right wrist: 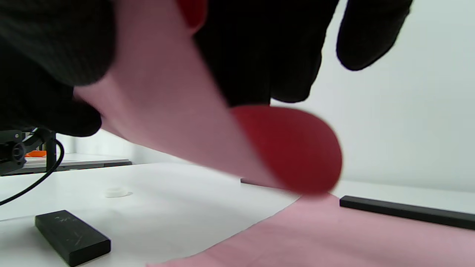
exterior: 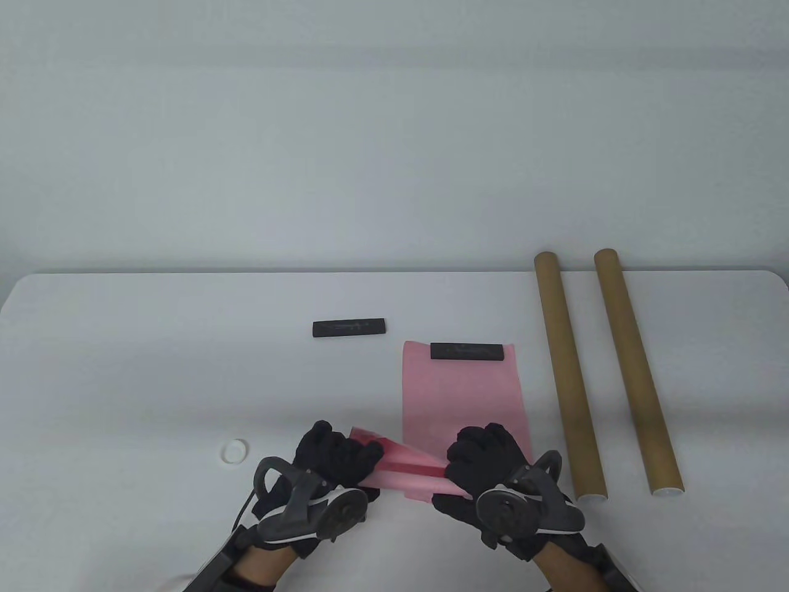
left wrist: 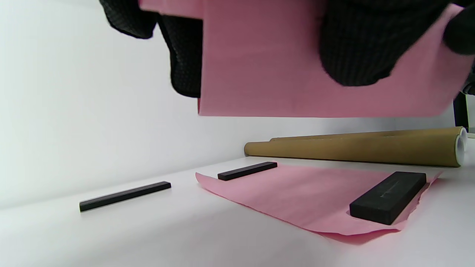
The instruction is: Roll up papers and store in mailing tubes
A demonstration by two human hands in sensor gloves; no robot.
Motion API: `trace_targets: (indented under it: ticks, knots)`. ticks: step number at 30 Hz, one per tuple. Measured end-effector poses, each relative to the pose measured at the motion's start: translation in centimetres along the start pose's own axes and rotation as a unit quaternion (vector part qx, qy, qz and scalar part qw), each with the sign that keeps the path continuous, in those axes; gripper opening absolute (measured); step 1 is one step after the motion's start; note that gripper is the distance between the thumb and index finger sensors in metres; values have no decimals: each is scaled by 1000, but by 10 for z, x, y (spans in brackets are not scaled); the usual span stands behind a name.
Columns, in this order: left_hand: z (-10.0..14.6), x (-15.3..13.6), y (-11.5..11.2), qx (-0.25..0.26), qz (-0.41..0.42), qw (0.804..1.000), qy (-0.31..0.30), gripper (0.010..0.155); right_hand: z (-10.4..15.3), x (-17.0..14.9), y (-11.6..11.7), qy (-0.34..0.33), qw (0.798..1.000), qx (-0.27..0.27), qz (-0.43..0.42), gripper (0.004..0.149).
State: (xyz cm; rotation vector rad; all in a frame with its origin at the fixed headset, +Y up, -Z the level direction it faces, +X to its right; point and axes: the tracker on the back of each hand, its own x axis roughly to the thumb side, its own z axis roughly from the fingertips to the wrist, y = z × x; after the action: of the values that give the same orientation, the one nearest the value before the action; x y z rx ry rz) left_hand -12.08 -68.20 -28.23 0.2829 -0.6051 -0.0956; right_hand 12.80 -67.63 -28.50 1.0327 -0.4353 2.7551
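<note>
Both hands grip a loosely rolled pink paper (exterior: 407,464) just above the table's near edge. My left hand (exterior: 336,459) holds its left end and my right hand (exterior: 487,453) its right end. In the left wrist view the paper (left wrist: 267,74) hangs from my fingers (left wrist: 356,48). In the right wrist view the roll (right wrist: 178,122) shows a red open end (right wrist: 293,148). A flat pink sheet (exterior: 462,394) lies beyond the hands, with a black weight bar (exterior: 466,351) on its far edge. Two brown mailing tubes (exterior: 570,376) (exterior: 638,376) lie side by side to the right.
A second black bar (exterior: 348,327) lies on the bare table left of the sheet. A white cap (exterior: 235,450) sits left of my left hand. A black block (left wrist: 387,202) rests on the sheet's near corner, and it also shows in the right wrist view (right wrist: 72,237).
</note>
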Motion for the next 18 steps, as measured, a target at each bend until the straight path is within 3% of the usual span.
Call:
trace_targets:
  ticks: [5, 9, 12, 15, 18]
  knots:
    - [-2, -4, -1, -18, 37, 999, 3, 57, 1, 1, 0, 8, 1000, -19, 18, 68]
    - [-1, -5, -2, -20, 24, 999, 6, 61, 1, 6, 2, -4, 1000, -18, 24, 55]
    - [0, -2, -2, -10, 5, 1000, 4, 64, -3, 3, 5, -4, 999, 24, -20, 53]
    - [0, 0, 0, -6, 3, 1000, 1, 60, -2, 1, 8, 2, 998, 43, -44, 59]
    - [-1, -2, -1, -15, 14, 1000, 3, 57, -1, 1, 5, 9, 1000, 15, -13, 65]
